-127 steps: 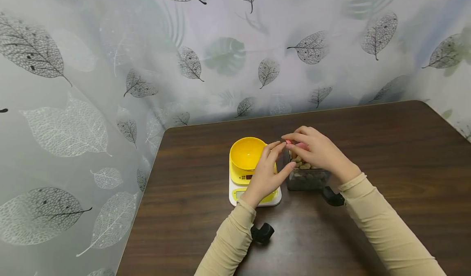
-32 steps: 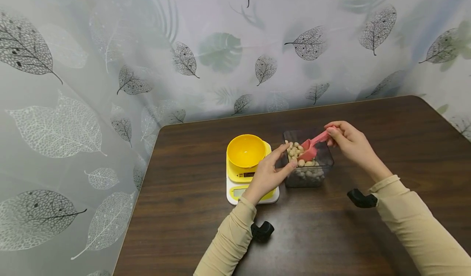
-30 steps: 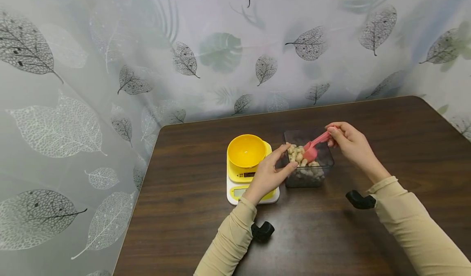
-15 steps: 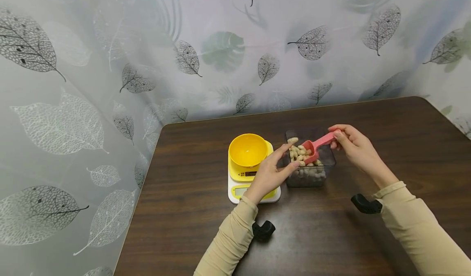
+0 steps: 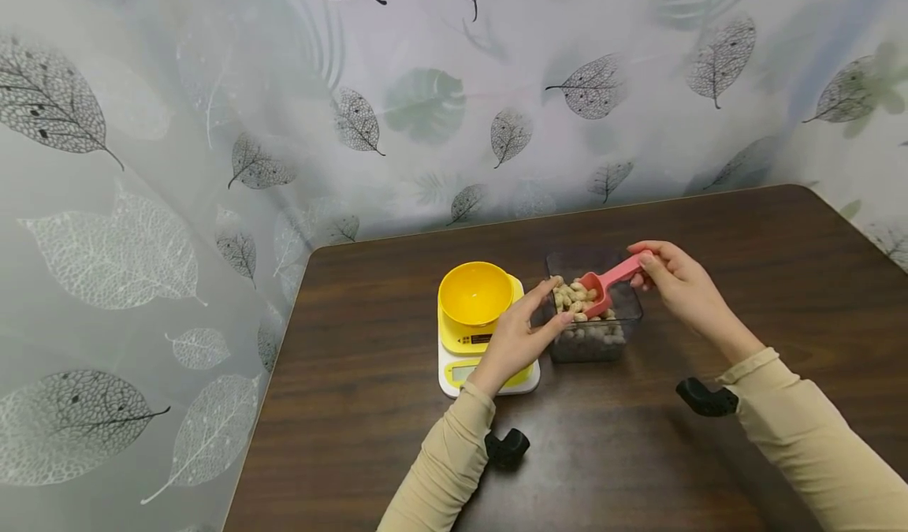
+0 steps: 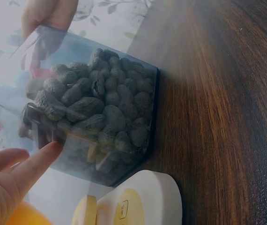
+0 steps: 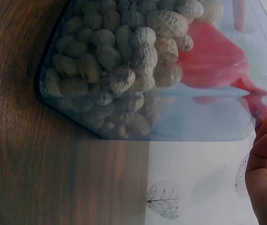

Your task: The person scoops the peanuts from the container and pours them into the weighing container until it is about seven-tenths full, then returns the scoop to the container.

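Note:
A clear, dark-tinted plastic box (image 5: 586, 347) stands on the table, part filled with unshelled peanuts (image 6: 100, 103). My right hand (image 5: 681, 288) pinches the handle end of a pink scoop (image 5: 624, 269); the handle slants over the box's right side. The scoop's bowl sits on the peanuts inside, as the right wrist view also shows through the wall. My left hand (image 5: 515, 335) has its fingers spread at the box's near-left side, fingertips right at the rim. It reaches across a kitchen scale (image 5: 452, 352) and hides part of it. A yellow bowl (image 5: 475, 293) rests on the scale.
The dark wood table (image 5: 355, 335) ends at a leaf-patterned curtain (image 5: 426, 106) behind and to the left. The scale stands close to the box's left side. A black wrist mount (image 5: 507, 447) sticks out by the left sleeve, and another black mount (image 5: 705, 396) by the right.
Over the last seconds my right hand has drawn back rightward from above the box. The scoop, tipped among the peanuts a second ago, now has its bowl turned upward. My left hand has stayed in place.

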A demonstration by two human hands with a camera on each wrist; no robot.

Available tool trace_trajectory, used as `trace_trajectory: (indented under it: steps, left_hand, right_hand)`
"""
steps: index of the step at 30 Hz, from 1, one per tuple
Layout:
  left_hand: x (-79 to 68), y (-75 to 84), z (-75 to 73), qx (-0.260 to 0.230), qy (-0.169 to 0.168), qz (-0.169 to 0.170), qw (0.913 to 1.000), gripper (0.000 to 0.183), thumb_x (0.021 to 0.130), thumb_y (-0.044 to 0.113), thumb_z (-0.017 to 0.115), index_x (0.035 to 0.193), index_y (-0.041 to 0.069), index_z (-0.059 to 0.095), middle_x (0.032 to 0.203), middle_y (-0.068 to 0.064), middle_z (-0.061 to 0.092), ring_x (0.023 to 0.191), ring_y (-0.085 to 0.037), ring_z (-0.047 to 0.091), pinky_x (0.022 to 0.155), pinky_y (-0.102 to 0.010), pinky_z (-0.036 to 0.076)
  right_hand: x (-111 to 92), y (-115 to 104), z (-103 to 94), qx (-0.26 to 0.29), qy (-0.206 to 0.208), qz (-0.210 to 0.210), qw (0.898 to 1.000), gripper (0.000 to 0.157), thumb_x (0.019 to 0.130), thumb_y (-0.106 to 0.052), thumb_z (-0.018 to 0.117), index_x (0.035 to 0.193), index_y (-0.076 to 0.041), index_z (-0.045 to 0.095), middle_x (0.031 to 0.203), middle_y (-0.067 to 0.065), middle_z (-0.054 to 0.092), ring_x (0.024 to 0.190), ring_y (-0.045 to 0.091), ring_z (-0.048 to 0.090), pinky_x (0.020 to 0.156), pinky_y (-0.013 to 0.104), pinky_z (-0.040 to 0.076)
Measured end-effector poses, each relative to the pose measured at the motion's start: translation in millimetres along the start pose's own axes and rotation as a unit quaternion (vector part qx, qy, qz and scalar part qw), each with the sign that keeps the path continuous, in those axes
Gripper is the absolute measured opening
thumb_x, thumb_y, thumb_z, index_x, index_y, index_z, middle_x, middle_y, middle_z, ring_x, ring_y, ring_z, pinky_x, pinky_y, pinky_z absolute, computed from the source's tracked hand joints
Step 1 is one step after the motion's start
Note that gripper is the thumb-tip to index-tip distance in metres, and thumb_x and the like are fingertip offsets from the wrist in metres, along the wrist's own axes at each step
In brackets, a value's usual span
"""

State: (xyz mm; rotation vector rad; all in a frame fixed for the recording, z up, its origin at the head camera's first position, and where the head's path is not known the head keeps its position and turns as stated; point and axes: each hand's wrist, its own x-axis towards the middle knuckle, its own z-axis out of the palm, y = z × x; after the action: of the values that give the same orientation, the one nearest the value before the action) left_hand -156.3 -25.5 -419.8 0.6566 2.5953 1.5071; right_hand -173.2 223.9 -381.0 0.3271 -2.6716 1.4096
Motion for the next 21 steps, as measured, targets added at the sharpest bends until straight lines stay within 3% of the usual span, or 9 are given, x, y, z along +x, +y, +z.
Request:
trace_trajectory:
  steps: [6,11,15,18,21]
  left_hand:
    - [-0.5,-0.8,-1.2,0.002,0.000,0.001,1.0000,0.058,0.091,0.045,0.055,0.143,0.028,0.037,0.148,0.006,0.039,0.131,-0.015,0.045,0.098,-0.036,0.048]
    - [-0.7,-0.6,-1.0,0.003,0.005,0.001,1.0000,0.057,0.090,0.045,0.056,0.143,0.033,0.036,0.147,0.009,0.040,0.130,-0.014,0.046,0.103,-0.036,0.043]
    - [-0.1,-1.7,0.9,0.002,0.008,0.006,1.0000,0.057,0.090,0.044,0.056,0.143,0.034,0.035,0.146,0.010,0.040,0.129,-0.013,0.048,0.103,-0.037,0.044]
    - [0.2,-2.5,2.7,-0.005,0.008,0.010,0.9999,0.058,0.091,0.044,0.056,0.143,0.032,0.035,0.146,0.009,0.042,0.127,-0.014,0.049,0.100,-0.039,0.046]
    - [-0.5,-2.6,3.8,-0.011,0.008,0.011,0.9998,0.058,0.091,0.043,0.055,0.144,0.034,0.034,0.145,0.009,0.042,0.128,-0.014,0.048,0.096,-0.038,0.049]
  right_hand:
    - [-2.2,1.8,-0.9,0.043,0.019,0.012,0.999,0.040,0.101,-0.024,0.038,0.129,0.005,0.043,0.080,-0.017,0.056,0.074,-0.002,0.054,0.066,0.009,0.047]
    - [-6.4,9.6,-1.0,0.146,0.032,0.011,0.989,0.030,0.099,-0.020,0.041,0.122,-0.003,0.048,0.082,-0.015,0.059,0.074,-0.003,0.057,0.068,0.009,0.048]
    - [-11.6,13.9,1.0,0.271,0.035,-0.012,0.962,0.017,0.097,-0.016,0.045,0.113,-0.015,0.053,0.083,-0.009,0.062,0.074,0.000,0.059,0.068,0.010,0.049]
    - [-16.2,15.9,2.0,0.341,0.031,-0.027,0.939,0.017,0.097,-0.014,0.045,0.112,-0.015,0.054,0.085,-0.006,0.063,0.075,0.002,0.060,0.069,0.011,0.049]
    - [-20.2,17.8,1.6,0.376,0.026,-0.031,0.926,0.019,0.097,-0.014,0.044,0.114,-0.012,0.051,0.088,-0.004,0.062,0.077,0.004,0.059,0.070,0.011,0.049]
